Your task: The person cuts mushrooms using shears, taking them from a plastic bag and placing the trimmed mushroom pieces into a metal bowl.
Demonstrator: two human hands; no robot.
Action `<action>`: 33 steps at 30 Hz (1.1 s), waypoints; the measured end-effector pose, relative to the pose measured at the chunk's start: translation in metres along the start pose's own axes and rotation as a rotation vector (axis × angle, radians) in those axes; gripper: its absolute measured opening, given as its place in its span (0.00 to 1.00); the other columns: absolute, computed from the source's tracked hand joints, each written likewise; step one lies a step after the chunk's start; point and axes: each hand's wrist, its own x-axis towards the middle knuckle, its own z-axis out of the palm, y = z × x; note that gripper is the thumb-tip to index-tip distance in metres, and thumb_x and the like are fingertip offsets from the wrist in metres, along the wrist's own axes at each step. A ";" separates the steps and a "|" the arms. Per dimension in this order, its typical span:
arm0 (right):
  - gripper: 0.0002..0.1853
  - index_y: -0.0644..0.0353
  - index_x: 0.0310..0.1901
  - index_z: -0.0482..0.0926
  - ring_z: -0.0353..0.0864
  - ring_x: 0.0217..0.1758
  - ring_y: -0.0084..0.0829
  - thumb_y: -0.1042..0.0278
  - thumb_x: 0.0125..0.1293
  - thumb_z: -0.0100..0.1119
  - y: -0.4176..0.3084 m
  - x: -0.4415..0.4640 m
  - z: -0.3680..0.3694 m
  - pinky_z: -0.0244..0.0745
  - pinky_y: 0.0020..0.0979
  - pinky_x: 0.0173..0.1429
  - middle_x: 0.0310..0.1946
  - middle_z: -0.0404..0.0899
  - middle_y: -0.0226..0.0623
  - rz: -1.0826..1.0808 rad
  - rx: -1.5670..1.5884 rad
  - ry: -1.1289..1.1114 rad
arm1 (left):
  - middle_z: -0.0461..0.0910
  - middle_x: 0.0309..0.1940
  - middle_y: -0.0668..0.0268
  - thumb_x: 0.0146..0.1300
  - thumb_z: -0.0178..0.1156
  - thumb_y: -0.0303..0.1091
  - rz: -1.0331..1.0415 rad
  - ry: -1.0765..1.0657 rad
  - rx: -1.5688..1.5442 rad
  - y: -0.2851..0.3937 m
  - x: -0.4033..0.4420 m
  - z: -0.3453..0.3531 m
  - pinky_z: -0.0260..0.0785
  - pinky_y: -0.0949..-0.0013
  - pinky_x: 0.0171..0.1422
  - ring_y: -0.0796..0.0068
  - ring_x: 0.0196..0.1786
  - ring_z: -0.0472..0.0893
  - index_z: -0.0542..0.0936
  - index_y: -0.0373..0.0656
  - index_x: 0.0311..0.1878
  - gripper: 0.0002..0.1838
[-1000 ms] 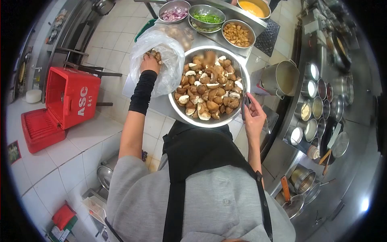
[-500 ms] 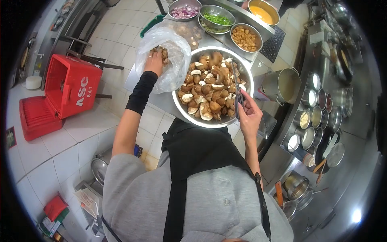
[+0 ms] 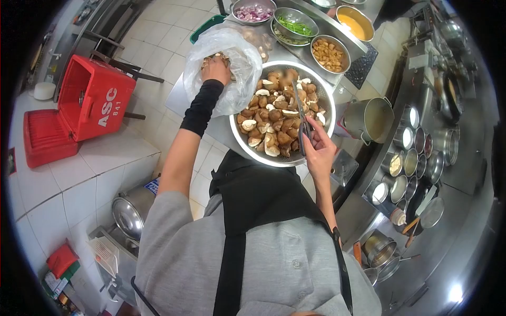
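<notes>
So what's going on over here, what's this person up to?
Someone is handling mushrooms in a kitchen. Their left hand is inside a clear plastic bag, at some brown pieces; whether it grips any is unclear. Their right hand holds a dark-handled cutting tool over a metal colander of mushrooms, many cut. Bowls of chopped purple onion and brown chunks stand beyond.

Table [image 3: 176, 100], on it a colander [image 3: 324, 95] of mushrooms [image 3: 282, 118], plastic bag [image 3: 242, 79], bowls [image 3: 346, 64]

Left grip [image 3: 216, 72] partly hidden
</notes>
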 end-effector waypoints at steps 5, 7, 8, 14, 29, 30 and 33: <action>0.26 0.66 0.70 0.77 0.79 0.37 0.12 0.83 0.71 0.64 0.003 -0.004 -0.005 0.74 0.17 0.41 0.37 0.83 0.27 -0.018 -0.067 -0.023 | 0.82 0.56 0.43 0.65 0.66 0.35 -0.183 -0.153 -0.379 0.008 0.004 -0.035 0.77 0.54 0.63 0.44 0.60 0.82 0.79 0.35 0.58 0.21; 0.26 0.67 0.70 0.77 0.79 0.37 0.12 0.83 0.71 0.65 -0.006 -0.005 0.001 0.74 0.18 0.41 0.37 0.83 0.27 -0.026 -0.023 0.002 | 0.82 0.58 0.45 0.69 0.65 0.34 -0.313 -0.240 -0.833 0.001 -0.009 -0.054 0.78 0.59 0.64 0.52 0.61 0.84 0.79 0.33 0.58 0.19; 0.26 0.67 0.70 0.77 0.79 0.37 0.12 0.83 0.70 0.65 -0.004 -0.005 0.002 0.74 0.18 0.40 0.37 0.83 0.27 -0.030 -0.020 0.000 | 0.82 0.59 0.47 0.71 0.64 0.33 -0.369 -0.271 -1.113 -0.004 -0.020 -0.062 0.79 0.61 0.65 0.56 0.61 0.84 0.79 0.31 0.59 0.18; 0.25 0.61 0.66 0.81 0.79 0.32 0.14 0.76 0.66 0.71 -0.001 0.005 0.025 0.77 0.22 0.38 0.42 0.89 0.35 -0.014 -0.175 -0.100 | 0.81 0.62 0.54 0.75 0.59 0.23 -0.412 -0.251 -1.650 0.000 -0.073 -0.119 0.77 0.64 0.71 0.69 0.63 0.82 0.76 0.29 0.68 0.21; 0.26 0.50 0.63 0.85 0.78 0.25 0.35 0.63 0.62 0.74 -0.043 0.060 0.069 0.75 0.38 0.36 0.26 0.81 0.39 -0.340 -0.683 -0.418 | 0.77 0.67 0.52 0.78 0.54 0.25 -0.444 -0.252 -1.829 0.005 -0.101 -0.157 0.75 0.53 0.73 0.61 0.67 0.80 0.71 0.33 0.74 0.24; 0.25 0.50 0.62 0.85 0.79 0.26 0.36 0.63 0.62 0.73 -0.045 0.062 0.069 0.76 0.38 0.36 0.26 0.81 0.39 -0.347 -0.672 -0.428 | 0.77 0.68 0.52 0.79 0.54 0.25 -0.457 -0.274 -1.841 0.001 -0.100 -0.154 0.75 0.52 0.73 0.60 0.68 0.80 0.72 0.33 0.74 0.23; 0.24 0.49 0.62 0.86 0.79 0.26 0.35 0.62 0.62 0.73 -0.049 0.069 0.068 0.76 0.38 0.36 0.26 0.81 0.38 -0.392 -0.684 -0.427 | 0.76 0.68 0.52 0.79 0.54 0.27 -0.406 -0.302 -1.867 -0.004 -0.099 -0.149 0.76 0.52 0.72 0.60 0.68 0.80 0.73 0.33 0.72 0.22</action>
